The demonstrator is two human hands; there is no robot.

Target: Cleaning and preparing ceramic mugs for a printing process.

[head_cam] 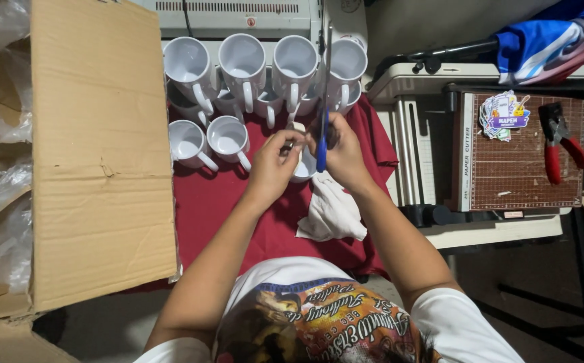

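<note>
My right hand (pixel 343 156) grips blue-handled scissors (pixel 323 128), blades pointing up toward the mugs. My left hand (pixel 273 168) pinches a small pale item (pixel 290 144) right beside the scissors; what it is I cannot tell. Both hands hover over a white mug (pixel 303 168) standing on a dark red cloth (pixel 218 202). A crumpled white rag (pixel 332 212) lies just below my right wrist.
Several white mugs (pixel 243 64) stand in rows at the back of the red cloth. A large open cardboard box (pixel 100 154) with plastic wrap sits left. A paper cutter (pixel 517 154) with stickers and red-handled pliers (pixel 559 144) is right.
</note>
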